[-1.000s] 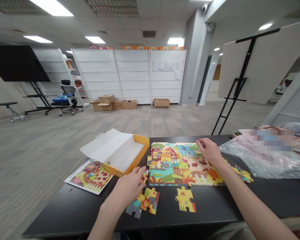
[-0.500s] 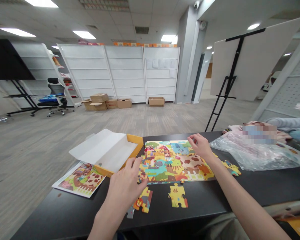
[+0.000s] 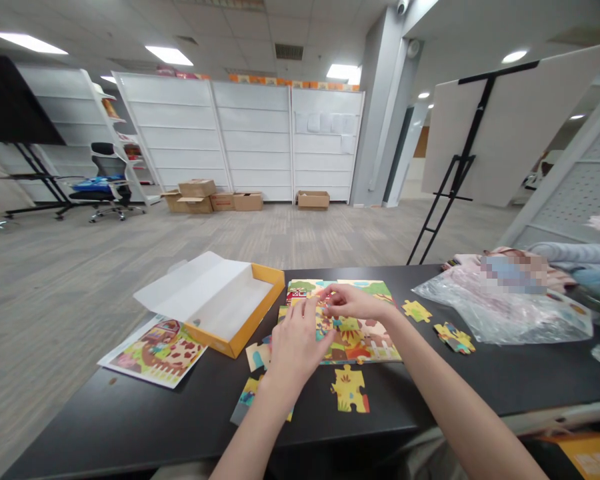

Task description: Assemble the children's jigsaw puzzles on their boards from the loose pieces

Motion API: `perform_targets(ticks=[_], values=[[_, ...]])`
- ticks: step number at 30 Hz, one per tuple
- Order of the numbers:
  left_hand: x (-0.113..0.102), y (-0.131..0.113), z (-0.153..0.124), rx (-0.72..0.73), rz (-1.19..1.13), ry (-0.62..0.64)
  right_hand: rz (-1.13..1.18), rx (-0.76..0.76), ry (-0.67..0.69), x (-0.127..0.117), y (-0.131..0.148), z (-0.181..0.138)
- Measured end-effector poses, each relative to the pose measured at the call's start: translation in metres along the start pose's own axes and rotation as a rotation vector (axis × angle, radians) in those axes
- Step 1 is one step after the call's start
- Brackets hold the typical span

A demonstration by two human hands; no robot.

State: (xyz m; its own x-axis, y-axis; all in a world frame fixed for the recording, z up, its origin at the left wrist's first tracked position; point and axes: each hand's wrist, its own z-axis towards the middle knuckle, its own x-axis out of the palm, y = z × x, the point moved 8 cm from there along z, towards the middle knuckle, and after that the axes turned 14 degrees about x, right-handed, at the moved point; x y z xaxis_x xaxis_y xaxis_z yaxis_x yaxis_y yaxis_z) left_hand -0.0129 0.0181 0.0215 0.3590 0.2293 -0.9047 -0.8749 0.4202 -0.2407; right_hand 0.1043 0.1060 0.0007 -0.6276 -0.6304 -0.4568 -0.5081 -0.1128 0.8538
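Observation:
A colourful farm jigsaw puzzle (image 3: 380,337) lies on the black table, partly covered by both hands. My left hand (image 3: 300,337) rests over its left side, fingers stretched out and thumb apart. Close beside it, my right hand (image 3: 357,303) reaches over the upper middle, its fingers bent and their tips together; whatever may be between them is hidden. A loose yellow puzzle piece (image 3: 350,390) lies just in front of the puzzle. Another yellow piece (image 3: 417,311) is to the right, near a small cluster of pieces (image 3: 455,338). More pieces (image 3: 257,357) lie beside my left wrist.
To the left stands an open yellow box (image 3: 257,313) with a white inside, next to a printed reference picture (image 3: 163,350). A clear plastic bag (image 3: 510,317) with pinkish contents occupies the table's right end. The table's front edge (image 3: 380,430) runs below my forearms.
My right hand has moved left from the puzzle's upper right to its middle. My left hand has shifted right and forward onto the puzzle, uncovering pieces beside the box. The view has shifted slightly.

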Motion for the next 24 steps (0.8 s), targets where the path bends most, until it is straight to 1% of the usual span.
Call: perform_targets(ticks=[2, 3, 5, 7, 9, 12, 16, 19, 24], values=[[-0.001, 0.005, 0.001, -0.02, -0.007, -0.003, 0.024, 0.009, -0.045, -0.008, -0.006, 0.008], [0.0, 0.008, 0.002, -0.019, -0.01, 0.016, 0.041, 0.01, -0.098, -0.017, -0.011, 0.009], [0.006, 0.012, 0.0, 0.009, -0.014, 0.098, 0.071, 0.016, -0.264, -0.039, -0.025, 0.009], [0.013, 0.014, -0.002, 0.065, -0.028, 0.195, 0.071, 0.059, -0.434, -0.061, -0.043, 0.004], [0.019, 0.015, -0.005, 0.115, -0.052, 0.25, 0.057, 0.113, -0.508, -0.073, -0.058, 0.002], [0.023, 0.014, -0.008, 0.154, -0.087, 0.245, 0.019, 0.156, -0.494, -0.072, -0.068, 0.003], [0.027, 0.011, -0.01, 0.174, -0.092, 0.251, -0.03, 0.139, -0.453, -0.058, -0.064, 0.009], [0.029, 0.009, -0.011, 0.181, -0.077, 0.269, -0.064, 0.132, -0.446, -0.05, -0.061, 0.014], [0.029, 0.009, -0.013, 0.18, -0.061, 0.262, -0.116, 0.127, -0.488, -0.047, -0.061, 0.018]])
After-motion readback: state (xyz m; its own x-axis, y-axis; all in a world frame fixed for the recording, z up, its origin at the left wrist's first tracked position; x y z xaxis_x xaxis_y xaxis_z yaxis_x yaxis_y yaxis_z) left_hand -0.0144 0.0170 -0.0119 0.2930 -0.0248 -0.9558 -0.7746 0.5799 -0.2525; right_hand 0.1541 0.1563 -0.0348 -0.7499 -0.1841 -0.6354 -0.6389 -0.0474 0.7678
